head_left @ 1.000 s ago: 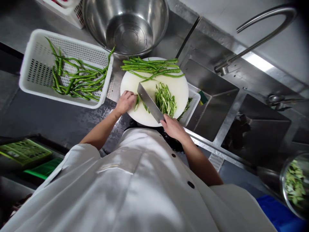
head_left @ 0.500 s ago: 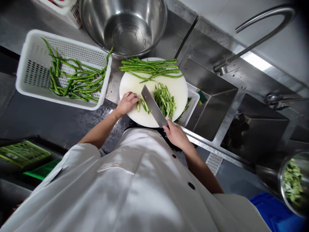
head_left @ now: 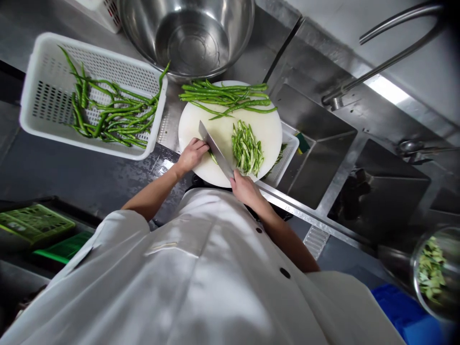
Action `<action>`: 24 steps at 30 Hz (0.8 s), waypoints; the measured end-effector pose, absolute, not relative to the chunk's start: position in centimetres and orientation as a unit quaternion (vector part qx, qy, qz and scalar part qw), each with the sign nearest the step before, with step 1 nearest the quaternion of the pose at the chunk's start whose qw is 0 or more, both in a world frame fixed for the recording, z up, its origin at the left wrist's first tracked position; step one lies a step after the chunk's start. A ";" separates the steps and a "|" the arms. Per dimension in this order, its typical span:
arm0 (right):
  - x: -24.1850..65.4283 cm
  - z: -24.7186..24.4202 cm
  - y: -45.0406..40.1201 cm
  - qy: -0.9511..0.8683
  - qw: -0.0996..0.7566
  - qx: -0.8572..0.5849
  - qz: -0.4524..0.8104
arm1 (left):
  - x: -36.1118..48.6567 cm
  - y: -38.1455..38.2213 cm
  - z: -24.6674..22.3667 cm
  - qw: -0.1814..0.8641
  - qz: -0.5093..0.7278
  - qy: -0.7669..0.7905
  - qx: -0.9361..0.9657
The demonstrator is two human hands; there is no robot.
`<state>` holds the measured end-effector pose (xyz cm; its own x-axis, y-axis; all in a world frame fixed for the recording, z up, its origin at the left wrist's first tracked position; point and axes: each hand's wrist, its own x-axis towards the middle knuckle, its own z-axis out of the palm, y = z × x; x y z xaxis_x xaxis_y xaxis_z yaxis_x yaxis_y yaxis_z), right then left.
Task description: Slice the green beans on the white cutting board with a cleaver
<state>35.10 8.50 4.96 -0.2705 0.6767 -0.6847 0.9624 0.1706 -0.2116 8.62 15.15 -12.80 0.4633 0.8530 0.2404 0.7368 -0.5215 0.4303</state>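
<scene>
On the round white cutting board [head_left: 223, 127], my right hand [head_left: 245, 188] grips a cleaver [head_left: 216, 152] by its handle, the blade slanting up and left beside my left hand. My left hand [head_left: 191, 155] has its fingers curled together on the board's left side; what is under them is hidden. A bit of green pepper [head_left: 212, 158] shows between the fingers and the blade. To the right of the cleaver is a pile of sliced green peppers [head_left: 246, 149]. Whole long green peppers [head_left: 226, 97] lie across the board's far edge.
A white basket [head_left: 28, 103] with long green peppers stands at the left, a steel bowl [head_left: 194, 43] behind the board. Right of the board are a small white basket [head_left: 288, 160], sinks [head_left: 309, 172] and a curved faucet [head_left: 381, 72]. A bowl of cut greens [head_left: 415, 270] is lower right.
My right hand has brought the cleaver left, up against my left hand's fingertips. The pepper pieces by my left hand are now mostly hidden. The view has shifted slightly.
</scene>
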 end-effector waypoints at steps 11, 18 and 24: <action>35.5 1.7 9.8 0.751 0.141 0.555 -0.329 | 8.5 14.9 -11.9 0.158 0.227 0.454 0.847; 37.6 1.3 7.1 0.738 0.107 0.562 -0.358 | 5.0 24.2 -7.6 0.098 0.200 0.634 0.741; 38.0 -0.5 6.8 0.672 0.037 0.612 -0.416 | 4.2 32.4 -5.4 0.123 0.015 0.640 0.758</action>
